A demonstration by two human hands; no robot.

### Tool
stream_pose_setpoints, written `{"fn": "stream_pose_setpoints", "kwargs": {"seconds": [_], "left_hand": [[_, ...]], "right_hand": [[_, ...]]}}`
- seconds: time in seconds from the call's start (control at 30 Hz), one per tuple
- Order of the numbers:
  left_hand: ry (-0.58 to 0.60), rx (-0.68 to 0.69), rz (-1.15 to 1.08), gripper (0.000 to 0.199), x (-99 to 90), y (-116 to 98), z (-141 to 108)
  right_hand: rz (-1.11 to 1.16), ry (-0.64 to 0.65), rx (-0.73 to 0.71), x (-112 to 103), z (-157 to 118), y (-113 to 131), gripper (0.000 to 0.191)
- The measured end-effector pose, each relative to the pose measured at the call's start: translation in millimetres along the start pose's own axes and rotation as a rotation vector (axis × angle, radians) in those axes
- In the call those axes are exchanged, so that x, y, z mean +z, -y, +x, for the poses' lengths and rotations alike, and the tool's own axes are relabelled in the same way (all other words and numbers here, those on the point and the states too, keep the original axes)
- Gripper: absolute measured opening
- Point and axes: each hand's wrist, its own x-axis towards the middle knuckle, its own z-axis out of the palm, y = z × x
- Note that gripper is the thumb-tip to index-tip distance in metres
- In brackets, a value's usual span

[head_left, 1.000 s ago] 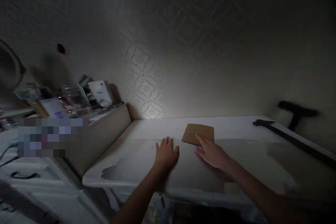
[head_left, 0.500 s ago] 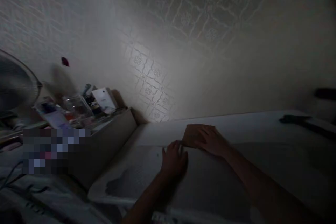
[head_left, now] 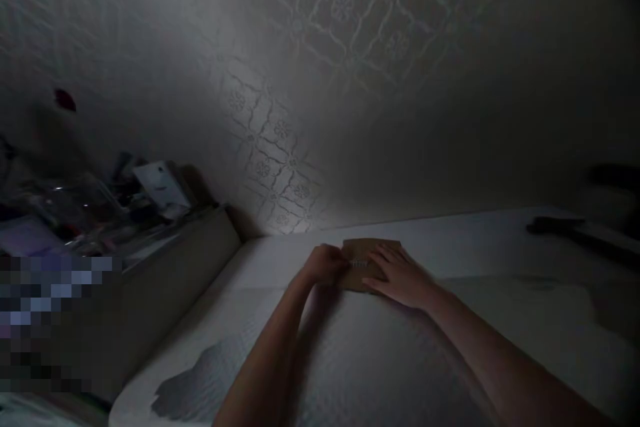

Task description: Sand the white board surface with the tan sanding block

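Note:
A flat brown sheet that looks like cardboard (head_left: 357,281) lies on the pale surface near the wall. My right hand (head_left: 400,275) rests flat on its right part, fingers apart. At the sheet's left side, my left hand (head_left: 324,265) is closed, with its fingertips pinched together over the brown surface. A short pale row of small tooth-like marks (head_left: 359,263) runs from those fingertips toward my right hand; in this dim light I cannot make out whether it is an object or print.
A patterned wall (head_left: 350,120) rises behind the pale surface (head_left: 280,267). To the left, a low cabinet (head_left: 200,247) carries clutter, including a white box (head_left: 163,183). A dark object with a long handle (head_left: 560,225) lies at the right. A grey patch (head_left: 195,380) shows at front left.
My left hand has moved up from beside the sheet onto its left side, and its fingers have closed. The pale marks now show. My right hand stays on the sheet; the view has shifted.

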Motion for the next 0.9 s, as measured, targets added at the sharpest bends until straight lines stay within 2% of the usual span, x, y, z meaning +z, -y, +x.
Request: {"fn": "stream_pose_setpoints", "kwargs": {"seconds": [0.2,0.3,0.4,0.53,0.67,0.9], "left_hand": [[-0.117,-0.002,-0.119,0.017,9.4,0.9,-7.2],[-0.196,-0.039,-0.161,0.015,6.3,3.0,-6.9],[-0.326,-0.160,-0.136,0.015,-2.9,14.3,-6.0],[-0.443,-0.404,-0.055,0.019,-12.4,41.3,-10.1],[-0.482,-0.589,0.072,0.026,-12.4,62.5,-14.8],[-0.461,-0.596,0.199,0.031,-10.1,64.1,-15.1]], "right_hand": [[0.005,-0.031,0.005,-1.4,-1.8,-1.1,0.073],[0.014,-0.019,0.006,-1.4,-1.7,-2.7,0.072],[0.019,0.015,0.031,-1.8,-1.6,-4.0,0.073],[0.020,0.030,0.041,-2.6,-2.3,-5.0,0.073],[0.013,0.029,0.037,-2.5,-2.5,-6.3,0.073],[0.017,0.014,0.018,-1.7,-2.6,-6.8,0.071]]}}
